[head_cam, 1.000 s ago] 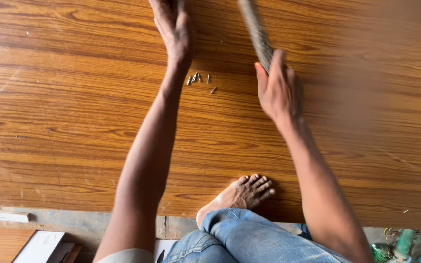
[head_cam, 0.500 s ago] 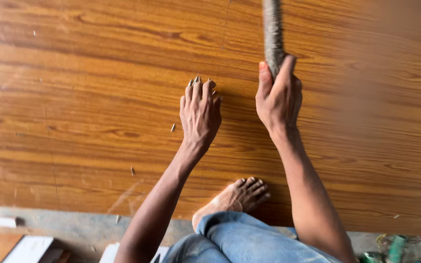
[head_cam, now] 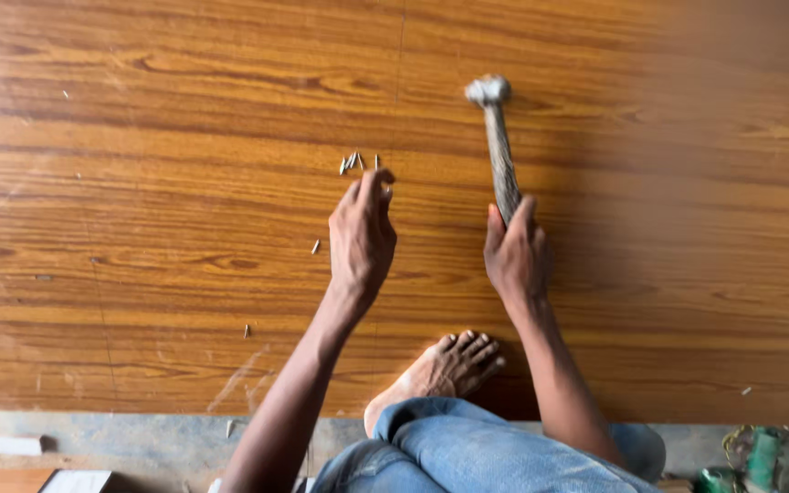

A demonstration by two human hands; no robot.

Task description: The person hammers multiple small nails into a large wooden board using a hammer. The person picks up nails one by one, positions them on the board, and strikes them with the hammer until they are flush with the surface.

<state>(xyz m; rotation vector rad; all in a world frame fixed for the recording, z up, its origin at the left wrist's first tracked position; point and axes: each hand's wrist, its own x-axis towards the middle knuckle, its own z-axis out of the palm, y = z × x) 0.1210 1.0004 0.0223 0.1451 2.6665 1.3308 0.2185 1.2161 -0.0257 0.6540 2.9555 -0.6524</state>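
A wood-grain board [head_cam: 139, 228] fills the view, with stray nails [head_cam: 315, 246] lying loose on it. The left hand [head_cam: 362, 239] hovers palm down over the board, its grip apart and holding nothing, fingertips just short of a small cluster of nails [head_cam: 355, 162]. Below, a bare foot [head_cam: 440, 370] rests on the board's near edge. To the right, the right hand [head_cam: 515, 260] has its grip clamped on a hammer [head_cam: 497, 137] handle, the head pointing away.
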